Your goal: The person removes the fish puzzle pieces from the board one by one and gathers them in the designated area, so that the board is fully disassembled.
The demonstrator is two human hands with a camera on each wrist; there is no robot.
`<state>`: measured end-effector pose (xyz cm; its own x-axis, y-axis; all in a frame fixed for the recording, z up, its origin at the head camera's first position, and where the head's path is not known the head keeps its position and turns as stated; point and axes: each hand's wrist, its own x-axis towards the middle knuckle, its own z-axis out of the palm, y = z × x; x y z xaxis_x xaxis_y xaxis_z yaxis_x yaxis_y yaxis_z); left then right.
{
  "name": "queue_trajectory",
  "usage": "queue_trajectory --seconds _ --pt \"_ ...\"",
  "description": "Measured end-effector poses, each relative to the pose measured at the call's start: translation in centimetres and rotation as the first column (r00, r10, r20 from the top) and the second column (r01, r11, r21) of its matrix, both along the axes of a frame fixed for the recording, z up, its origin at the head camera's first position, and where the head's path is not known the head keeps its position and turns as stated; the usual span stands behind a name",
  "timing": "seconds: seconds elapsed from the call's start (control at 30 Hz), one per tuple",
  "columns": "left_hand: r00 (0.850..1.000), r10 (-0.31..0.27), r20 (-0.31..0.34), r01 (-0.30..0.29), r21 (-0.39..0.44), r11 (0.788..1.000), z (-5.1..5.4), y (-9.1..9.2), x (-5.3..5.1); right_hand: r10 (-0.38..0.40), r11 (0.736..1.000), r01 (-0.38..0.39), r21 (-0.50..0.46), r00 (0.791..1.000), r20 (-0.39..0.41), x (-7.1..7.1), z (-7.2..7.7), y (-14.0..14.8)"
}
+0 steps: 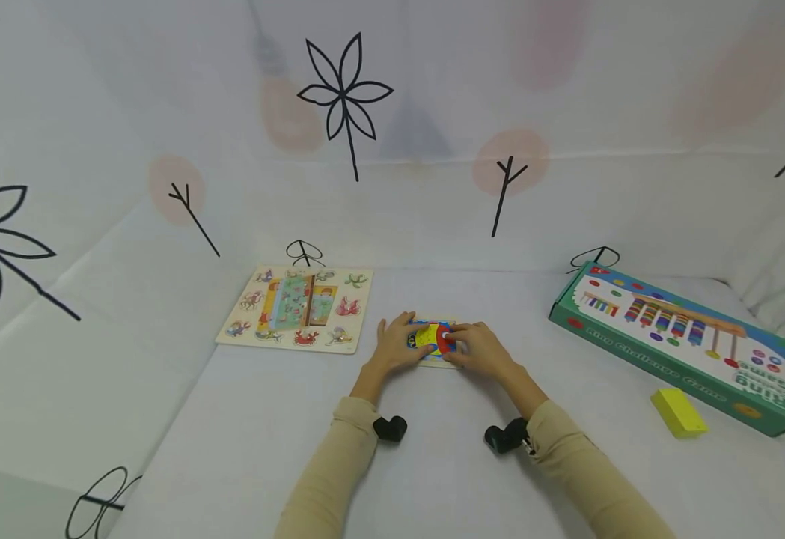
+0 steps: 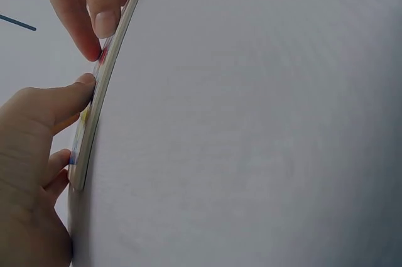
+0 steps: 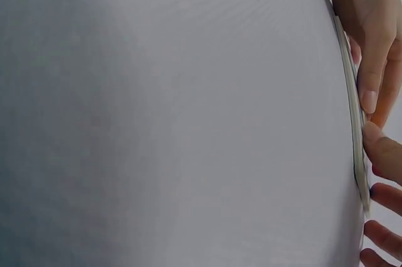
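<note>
A small wooden puzzle board (image 1: 438,364) with a yellow, red and blue picture lies flat on the table between both hands. My left hand (image 1: 395,346) rests over its left side, the thumb (image 2: 81,91) reaching across the near part, fairly straight. From the right, my right hand (image 1: 481,349) touches the red part (image 1: 443,346) with thumb and fingers spread. In the right wrist view, its fingertips (image 3: 384,198) come down around the board's end. Seen edge-on, the board (image 2: 94,122) is thin. The hands cover parts of the picture.
A larger puzzle board (image 1: 284,338) with sea animals lies at the back left. On the right are a green Ring Challenge Game box (image 1: 655,364) and a yellow block (image 1: 679,413). A white patterned cloth (image 1: 419,209) hangs behind the white table (image 1: 442,464).
</note>
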<state>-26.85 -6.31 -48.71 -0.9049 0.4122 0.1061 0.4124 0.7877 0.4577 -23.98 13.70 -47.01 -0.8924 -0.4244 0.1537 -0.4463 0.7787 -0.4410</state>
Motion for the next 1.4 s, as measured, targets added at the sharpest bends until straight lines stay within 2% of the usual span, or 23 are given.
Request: queue_trajectory --seconds 0.17,0.43,0.6,0.73,0.77,0.87,0.97,1.0,1.07,1.23,1.4 --pt "1.0 -0.007 -0.022 0.006 -0.021 1.0 -0.1 0.0 0.0 0.0 1.0 0.0 0.018 0.999 -0.038 -0.4 0.1 -0.1" --pt "1.0 -0.009 -0.025 0.008 -0.044 0.999 -0.2 0.0 0.0 -0.011 1.0 0.011 0.011 0.999 0.03 -0.7 0.4 0.0" --pt "1.0 -0.019 -0.024 0.018 -0.035 0.999 -0.5 -0.1 -0.1 0.02 1.0 -0.02 -0.007 1.0 0.007 -0.8 0.5 0.1" --pt "0.999 -0.043 -0.032 0.044 0.025 0.999 -1.0 -0.4 -0.4 0.024 0.999 -0.025 -0.038 0.999 -0.025 -0.9 0.2 0.0" --pt "0.997 -0.056 -0.06 0.058 0.034 0.998 -2.0 -0.6 -1.0 0.02 0.999 -0.021 -0.042 0.999 -0.028 -0.9 0.2 0.0" --pt "0.996 -0.069 -0.057 0.071 0.041 0.997 -2.4 -0.7 -1.2 0.003 0.999 -0.004 -0.048 1.0 -0.016 -0.9 0.3 -0.1" --pt "0.997 -0.067 -0.048 0.069 0.028 0.997 -2.3 -0.7 -1.1 -0.015 0.999 0.015 -0.037 1.0 0.021 -0.7 0.4 -0.1" --pt "0.998 -0.059 -0.018 0.059 0.027 0.998 -1.3 -0.5 -0.6 -0.019 0.999 0.021 -0.034 0.999 0.034 -0.6 0.4 -0.1" --pt "0.999 -0.052 -0.017 0.052 0.013 0.999 -1.0 -0.4 -0.4 -0.025 0.999 0.026 -0.022 0.999 0.047 -0.6 0.3 -0.2" --pt "0.999 -0.041 -0.013 0.041 -0.031 0.999 -0.5 -0.4 -0.1 -0.031 0.999 0.031 -0.01 0.999 0.041 -0.7 0.3 -0.2" --pt "0.999 -0.053 0.009 0.053 0.006 0.999 -0.2 -0.5 0.0 -0.036 0.999 0.036 -0.005 0.998 0.058 -0.7 0.3 -0.2"
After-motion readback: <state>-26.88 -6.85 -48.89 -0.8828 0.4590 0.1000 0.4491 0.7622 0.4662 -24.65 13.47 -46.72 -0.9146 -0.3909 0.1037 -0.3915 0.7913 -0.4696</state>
